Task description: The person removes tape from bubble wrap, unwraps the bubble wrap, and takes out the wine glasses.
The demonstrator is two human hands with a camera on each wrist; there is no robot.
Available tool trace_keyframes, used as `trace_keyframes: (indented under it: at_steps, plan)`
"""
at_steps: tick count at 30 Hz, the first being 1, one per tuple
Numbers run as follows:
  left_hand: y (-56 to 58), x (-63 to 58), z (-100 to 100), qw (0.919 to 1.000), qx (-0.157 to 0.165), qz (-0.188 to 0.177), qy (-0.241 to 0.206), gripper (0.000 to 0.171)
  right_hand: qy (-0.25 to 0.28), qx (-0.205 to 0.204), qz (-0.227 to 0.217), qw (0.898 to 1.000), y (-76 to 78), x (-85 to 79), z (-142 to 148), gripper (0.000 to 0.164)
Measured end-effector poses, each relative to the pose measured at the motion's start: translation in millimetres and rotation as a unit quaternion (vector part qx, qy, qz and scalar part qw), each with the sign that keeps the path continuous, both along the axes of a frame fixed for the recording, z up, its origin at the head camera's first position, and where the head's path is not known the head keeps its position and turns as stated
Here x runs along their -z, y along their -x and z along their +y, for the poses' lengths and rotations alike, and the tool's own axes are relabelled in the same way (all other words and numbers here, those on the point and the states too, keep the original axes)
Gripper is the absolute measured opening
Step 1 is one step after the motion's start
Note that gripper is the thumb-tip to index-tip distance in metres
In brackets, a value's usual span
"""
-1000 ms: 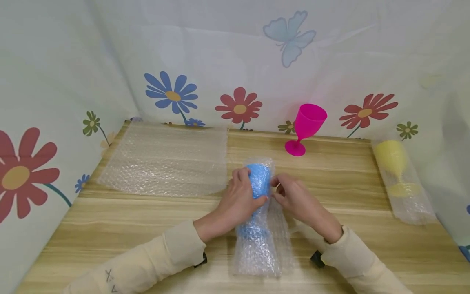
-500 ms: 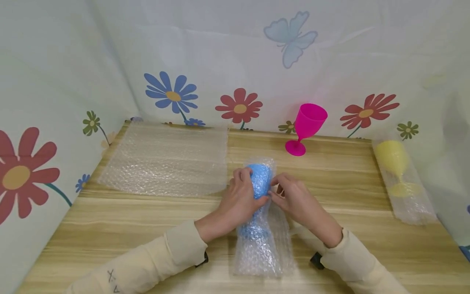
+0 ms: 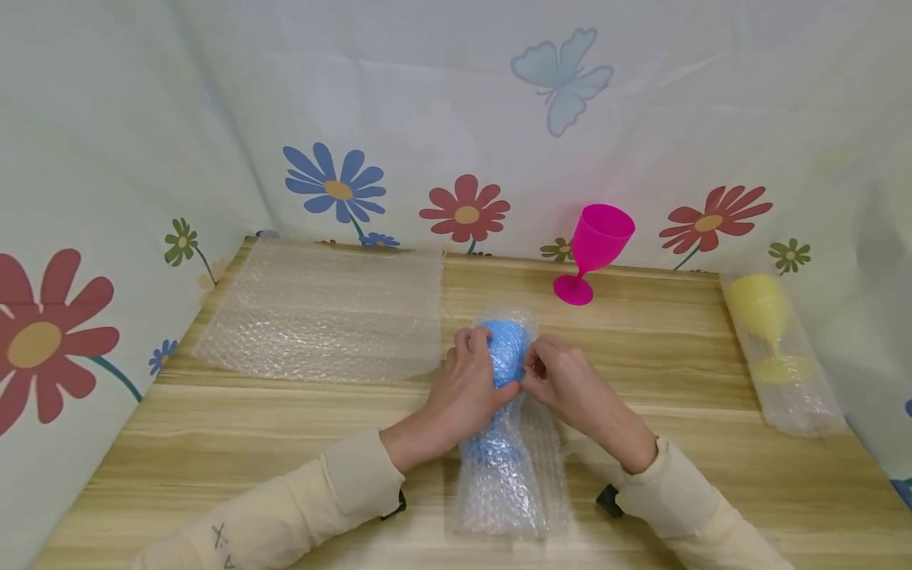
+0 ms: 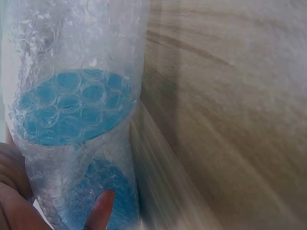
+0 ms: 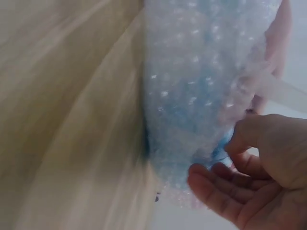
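A blue goblet (image 3: pixel 507 356) lies rolled in bubble wrap (image 3: pixel 502 503) on the wooden table, its bowl pointing away from me. My left hand (image 3: pixel 466 388) grips the wrapped bowl from the left, with the thumb across its top. On the other side, my right hand (image 3: pixel 570 384) pinches at the wrap's edge beside the bowl with thumb and forefinger. The left wrist view shows the goblet's blue foot (image 4: pixel 72 108) through the bubbles, and a fingertip on the wrap. A pale translucent strip (image 5: pixel 285 91) stands out near the wrap in the right wrist view.
A flat sheet of bubble wrap (image 3: pixel 328 309) lies at the back left. Behind the hands stands an upright magenta goblet (image 3: pixel 598 241). A yellow goblet (image 3: pixel 765 317), wrapped in bubble wrap, lies at the right edge. A flowered curtain (image 3: pixel 427 95) hangs round the table (image 3: pixel 285 427).
My right thumb and fingers have drawn together at the wrap's edge, close to my left thumb. The left hand keeps its grip on the wrapped goblet.
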State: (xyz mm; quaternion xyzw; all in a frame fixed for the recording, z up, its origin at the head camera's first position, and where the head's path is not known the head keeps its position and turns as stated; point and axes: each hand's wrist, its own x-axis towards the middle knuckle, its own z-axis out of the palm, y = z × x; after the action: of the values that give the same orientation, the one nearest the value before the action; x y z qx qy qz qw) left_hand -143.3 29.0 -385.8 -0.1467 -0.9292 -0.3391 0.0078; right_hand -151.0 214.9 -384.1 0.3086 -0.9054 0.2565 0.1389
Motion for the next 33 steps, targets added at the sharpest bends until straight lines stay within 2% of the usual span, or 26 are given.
trace_keyframes:
  at_steps: [7, 15, 20, 24, 28, 33]
  plan:
    - [-1.4, 0.7, 0, 1.0000, 0.005, 0.001, -0.005, 0.078, 0.009, -0.018, -0.030, 0.999, -0.9, -5.3, -1, 0.008]
    - [-1.6, 0.7, -1, 1.0000, 0.007, 0.004, 0.003, 0.079, -0.024, -0.036, -0.024, 0.999, 1.1, -10.7, -2, 0.006]
    - [-1.9, 1.9, 0, 1.0000, 0.007, 0.007, 0.002, 0.079, -0.031, -0.025, -0.004, 0.999, 2.2, -8.9, -4, 0.009]
    - [-1.7, 1.9, 0, 0.9999, 0.005, 0.009, 0.001, 0.078, -0.016, -0.004, 0.002, 1.000, 2.0, -6.3, -6, 0.012]
    - [-0.6, 1.1, 0, 1.0000, 0.004, 0.004, 0.003, 0.075, 0.031, 0.019, -0.046, 0.998, 0.4, -5.1, -6, 0.012]
    - [2.7, -2.2, 0, 0.9998, -0.001, -0.014, 0.016, 0.063, 0.112, 0.049, -0.117, 0.986, -1.9, -5.9, -4, 0.011]
